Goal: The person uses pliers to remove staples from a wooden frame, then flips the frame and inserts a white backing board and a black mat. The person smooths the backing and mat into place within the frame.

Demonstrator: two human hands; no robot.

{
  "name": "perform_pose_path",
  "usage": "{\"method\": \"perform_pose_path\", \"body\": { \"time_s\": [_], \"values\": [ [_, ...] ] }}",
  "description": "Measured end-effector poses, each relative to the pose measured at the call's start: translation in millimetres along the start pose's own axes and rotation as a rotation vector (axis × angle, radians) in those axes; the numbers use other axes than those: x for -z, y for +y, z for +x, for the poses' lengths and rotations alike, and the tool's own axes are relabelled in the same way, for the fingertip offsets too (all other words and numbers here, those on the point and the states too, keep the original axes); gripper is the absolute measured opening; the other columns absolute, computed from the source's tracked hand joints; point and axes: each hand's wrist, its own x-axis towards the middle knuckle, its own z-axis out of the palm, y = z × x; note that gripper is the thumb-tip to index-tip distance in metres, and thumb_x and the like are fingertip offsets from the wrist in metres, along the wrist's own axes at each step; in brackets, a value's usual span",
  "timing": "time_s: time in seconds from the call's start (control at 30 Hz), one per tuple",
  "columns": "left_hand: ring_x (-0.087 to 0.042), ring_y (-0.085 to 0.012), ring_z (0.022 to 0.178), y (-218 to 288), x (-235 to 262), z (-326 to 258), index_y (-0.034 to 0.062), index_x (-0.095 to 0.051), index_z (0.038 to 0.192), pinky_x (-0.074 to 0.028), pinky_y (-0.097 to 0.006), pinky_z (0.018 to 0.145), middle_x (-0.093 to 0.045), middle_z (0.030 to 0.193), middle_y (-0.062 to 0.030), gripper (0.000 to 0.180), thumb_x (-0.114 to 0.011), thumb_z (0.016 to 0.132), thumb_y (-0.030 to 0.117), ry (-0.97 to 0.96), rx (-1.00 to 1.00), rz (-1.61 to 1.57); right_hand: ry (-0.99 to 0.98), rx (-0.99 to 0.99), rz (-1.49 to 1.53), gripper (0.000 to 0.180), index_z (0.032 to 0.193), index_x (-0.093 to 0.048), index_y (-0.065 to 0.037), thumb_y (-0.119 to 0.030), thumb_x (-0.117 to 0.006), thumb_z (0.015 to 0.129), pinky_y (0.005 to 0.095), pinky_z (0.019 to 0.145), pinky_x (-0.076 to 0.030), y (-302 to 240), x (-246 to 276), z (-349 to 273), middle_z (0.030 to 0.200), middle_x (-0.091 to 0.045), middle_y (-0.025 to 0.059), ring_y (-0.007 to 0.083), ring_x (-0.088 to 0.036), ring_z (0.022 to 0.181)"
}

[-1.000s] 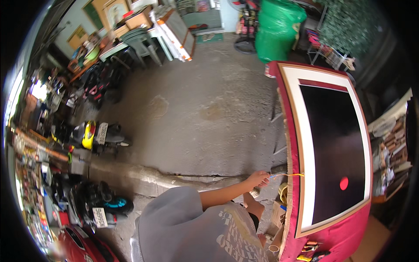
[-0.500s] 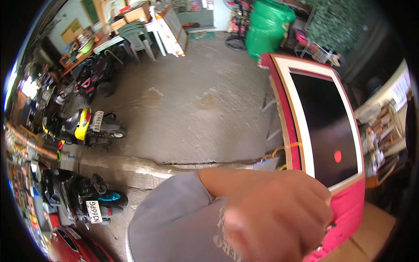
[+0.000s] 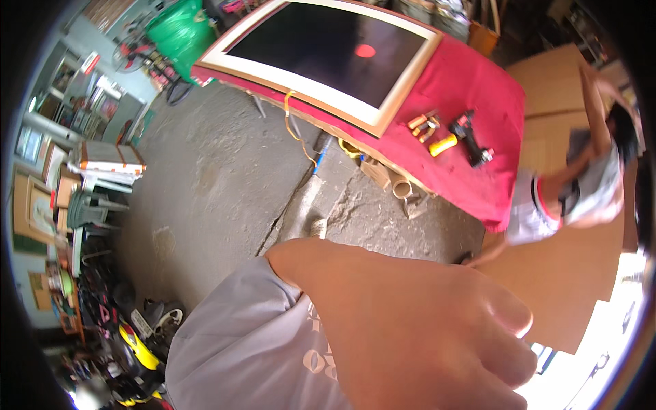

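Note:
My left hand (image 3: pixel 424 321) is raised very near the view, its back showing and its fingers curled in. The inner side of the fingers is hidden, so I cannot make out what they hold, if anything. A grey sleeve (image 3: pixel 239 335) with pale lettering covers the upper part of that arm. My right hand is out of view. Beyond my left hand stands a table covered in red cloth (image 3: pixel 471 75). On it lies a framed dark glossy panel (image 3: pixel 307 44) with a white inner border. Beside the panel are orange-handled pliers (image 3: pixel 425 125), a yellow-handled screwdriver (image 3: pixel 444 145) and a cordless drill (image 3: pixel 470 140).
Another person (image 3: pixel 581 184) stands at the table's right end, by large cardboard sheets (image 3: pixel 574 273). A cardboard tube (image 3: pixel 401 188) shows under the table. A raised concrete edge (image 3: pixel 301 205) crosses the floor. At the left are a green bag (image 3: pixel 181 37), stacked chairs (image 3: pixel 89 208) and a yellow-black motorbike (image 3: pixel 140 348).
The view has swung right, so the table appears farther left and higher. The tools and the other person have come into sight. My left hand stays close, its fingers still curled.

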Motion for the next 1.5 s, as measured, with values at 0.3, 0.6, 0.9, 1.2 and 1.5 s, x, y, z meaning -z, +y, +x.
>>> {"method": "perform_pose_path", "body": {
  "time_s": [0.3, 0.6, 0.9, 1.2, 1.5],
  "values": [
    [-0.043, -0.0112, 0.054, -33, -50, -7, 0.0181, -0.042, 0.068, -0.028, -0.027, 0.045, -0.045, 0.068, 0.0052, 0.033, -0.058, 0.096, 0.014, -0.026, 0.128, -0.18, 0.415, 0.137, -0.461, 0.02, 0.089, -0.066, -0.003, -0.019, -0.056, 0.095, 0.0335, 0.044, -0.047, 86, -20, -58, 0.068, -0.066, 0.0078, 0.0199, -0.066, 0.055],
    [-0.054, -0.0216, 0.064, -31, 34, -51, 0.0127, -0.054, 0.069, -0.042, -0.039, 0.064, -0.048, 0.067, -0.0014, 0.03, -0.066, 0.093, 0.027, -0.488, 0.526, -0.166, 0.078, 0.31, -0.739, 0.02, 0.091, -0.066, -0.003, -0.02, -0.057, 0.096, 0.0322, 0.045, -0.048, 49, -117, 1, 0.07, -0.067, 0.0072, 0.0184, -0.066, 0.057],
    [-0.05, -0.0219, 0.061, 11, 144, -123, 0.0101, -0.053, 0.069, -0.038, -0.039, 0.062, -0.05, 0.067, -0.0006, 0.026, -0.07, 0.089, 0.015, -0.265, 1.047, -0.1, 0.393, 0.271, -0.659, 0.025, 0.098, -0.063, -0.004, -0.029, -0.056, 0.1, 0.0293, 0.048, -0.05, -114, -217, -51, 0.076, -0.068, 0.0071, 0.0165, -0.066, 0.057],
    [-0.058, -0.0148, 0.058, 51, 205, -40, 0.0058, -0.063, 0.077, -0.039, -0.029, 0.048, -0.06, 0.07, -0.0029, 0.021, -0.057, 0.095, 0.015, -0.305, 0.166, 0.028, 0.179, 0.461, -0.852, 0.024, 0.104, -0.066, 0.002, -0.021, -0.06, 0.1, 0.0309, 0.061, -0.059, -125, -412, 0, 0.088, -0.071, 0.0126, 0.0183, -0.069, 0.07],
    [-0.067, -0.0302, 0.055, 55, 273, -23, -0.0035, -0.063, 0.075, -0.053, -0.036, 0.047, -0.066, 0.068, -0.0168, 0.023, -0.059, 0.091, 0.013, -0.124, 0.035, 0.312, 0.121, 0.687, -1.3, 0.03, 0.105, -0.07, -0.002, -0.03, -0.062, 0.099, 0.0398, 0.073, -0.059, -120, -533, -7, 0.09, -0.075, 0.02, 0.0291, -0.075, 0.077]
  ]
}}
